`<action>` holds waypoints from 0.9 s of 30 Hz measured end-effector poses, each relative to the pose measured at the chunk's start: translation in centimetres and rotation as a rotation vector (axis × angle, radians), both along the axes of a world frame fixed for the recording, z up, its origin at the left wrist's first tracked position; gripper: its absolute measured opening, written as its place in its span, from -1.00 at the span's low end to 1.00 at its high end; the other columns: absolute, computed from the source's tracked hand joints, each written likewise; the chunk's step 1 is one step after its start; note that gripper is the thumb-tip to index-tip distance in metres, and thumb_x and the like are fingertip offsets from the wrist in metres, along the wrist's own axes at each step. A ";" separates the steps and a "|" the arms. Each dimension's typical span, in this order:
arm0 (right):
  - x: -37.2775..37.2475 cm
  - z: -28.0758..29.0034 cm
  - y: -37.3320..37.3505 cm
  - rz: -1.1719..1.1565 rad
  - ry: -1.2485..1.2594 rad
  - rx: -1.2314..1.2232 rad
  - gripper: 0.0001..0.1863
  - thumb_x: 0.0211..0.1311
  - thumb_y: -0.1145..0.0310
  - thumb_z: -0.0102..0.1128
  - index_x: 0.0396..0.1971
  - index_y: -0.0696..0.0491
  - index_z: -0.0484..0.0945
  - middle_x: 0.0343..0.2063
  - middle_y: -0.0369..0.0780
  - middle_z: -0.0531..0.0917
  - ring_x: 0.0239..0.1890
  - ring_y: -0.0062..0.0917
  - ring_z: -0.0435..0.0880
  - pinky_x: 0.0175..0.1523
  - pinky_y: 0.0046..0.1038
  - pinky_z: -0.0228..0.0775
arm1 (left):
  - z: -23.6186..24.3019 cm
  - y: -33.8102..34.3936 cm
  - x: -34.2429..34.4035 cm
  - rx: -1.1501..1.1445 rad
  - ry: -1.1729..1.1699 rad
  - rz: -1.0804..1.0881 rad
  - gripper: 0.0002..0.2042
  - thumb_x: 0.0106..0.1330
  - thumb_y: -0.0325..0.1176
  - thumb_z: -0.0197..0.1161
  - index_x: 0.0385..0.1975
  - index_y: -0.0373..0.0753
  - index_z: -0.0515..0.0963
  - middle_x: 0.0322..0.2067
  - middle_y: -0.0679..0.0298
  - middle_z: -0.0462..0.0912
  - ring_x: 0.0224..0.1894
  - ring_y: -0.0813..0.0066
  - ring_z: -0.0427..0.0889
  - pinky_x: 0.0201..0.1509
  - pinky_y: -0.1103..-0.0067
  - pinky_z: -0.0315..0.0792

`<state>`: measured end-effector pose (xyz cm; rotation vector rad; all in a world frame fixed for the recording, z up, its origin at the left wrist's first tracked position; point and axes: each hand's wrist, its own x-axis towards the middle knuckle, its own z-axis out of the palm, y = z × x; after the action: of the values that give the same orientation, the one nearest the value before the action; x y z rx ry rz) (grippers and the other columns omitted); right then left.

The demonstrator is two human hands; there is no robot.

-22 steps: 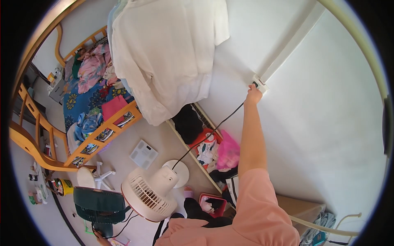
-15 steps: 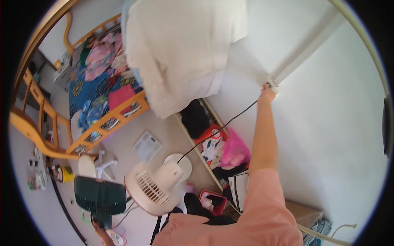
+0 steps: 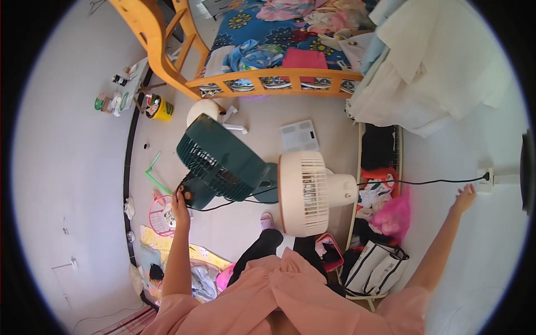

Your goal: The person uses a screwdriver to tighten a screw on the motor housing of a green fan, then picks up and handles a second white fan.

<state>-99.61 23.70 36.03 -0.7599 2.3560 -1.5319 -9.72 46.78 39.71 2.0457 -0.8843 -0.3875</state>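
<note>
My left hand [image 3: 180,205] grips the rear housing of a dark green fan [image 3: 223,159], whose slatted head tilts toward the upper right. Beside it stands a cream fan [image 3: 304,192], its slatted head turned sideways. From the cream fan's rounded back a black cord [image 3: 427,182] stretches right to a plug [image 3: 486,176] sitting in a white wall socket [image 3: 484,188]. Just below and left of that socket, my right hand [image 3: 465,197] is off the plug, fingers apart and holding nothing. Another dark cord runs below the green fan's head.
A wooden bed [image 3: 268,74] spans the far side, with a round white stool [image 3: 203,111] and a flat scale [image 3: 300,135] before it. Pale clothes [image 3: 430,67] hang at the right. Along the right wall runs a low rack [image 3: 356,167] with clothes, a pink bag [image 3: 391,215] and a white bag [image 3: 375,269].
My right hand has let go of the plug and drawn back slightly from the socket. The view has swung left. My left hand stays on the green fan, whose head appears more tilted.
</note>
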 end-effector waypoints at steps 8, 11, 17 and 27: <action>41.7 9.6 12.1 0.716 -0.294 -0.093 -0.76 0.38 0.28 0.04 -0.05 0.06 0.42 -0.42 -0.35 0.45 -0.45 -0.71 0.42 -0.32 -0.62 0.31 | 1.0 -1.8 1.2 0.080 0.499 0.026 -0.56 0.49 0.00 -0.13 0.05 -0.15 0.55 -0.08 0.38 0.57 -0.08 0.58 0.45 -0.10 0.61 0.29; 51.2 11.1 16.7 1.140 -0.402 0.028 -0.88 0.32 0.43 0.08 -0.21 0.13 0.50 -0.46 -0.30 0.52 -0.45 -0.65 0.49 -0.31 -0.61 0.36 | -1.6 -1.5 2.8 0.001 0.826 -0.024 -0.56 0.49 -0.01 -0.15 0.11 -0.15 0.51 -0.04 0.34 0.57 -0.01 0.52 0.46 0.00 0.46 0.35; 67.2 9.0 18.7 1.473 -0.273 0.018 -0.84 0.15 0.49 0.24 -0.26 0.15 0.56 -0.41 -0.19 0.58 -0.43 -0.50 0.56 -0.30 -0.56 0.38 | -2.2 -2.2 1.2 -0.075 1.253 0.096 -0.55 0.47 0.00 -0.08 0.16 -0.17 0.43 0.09 0.28 0.49 0.13 0.40 0.44 0.18 0.34 0.31; 77.6 6.8 18.3 1.198 0.083 -0.042 -0.61 -0.17 0.42 0.49 -0.25 0.09 0.59 -0.47 -0.29 0.43 -0.49 -0.54 0.41 -0.37 -0.55 0.32 | -2.7 -2.0 2.2 -0.045 1.238 -0.098 -0.51 0.47 0.06 -0.15 0.19 -0.09 0.45 -0.02 0.33 0.53 -0.03 0.60 0.43 0.00 0.57 0.35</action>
<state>-21.96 41.99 42.78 -1.7837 1.3219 -0.9631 -7.48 44.80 37.05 1.2960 -0.1916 -1.4434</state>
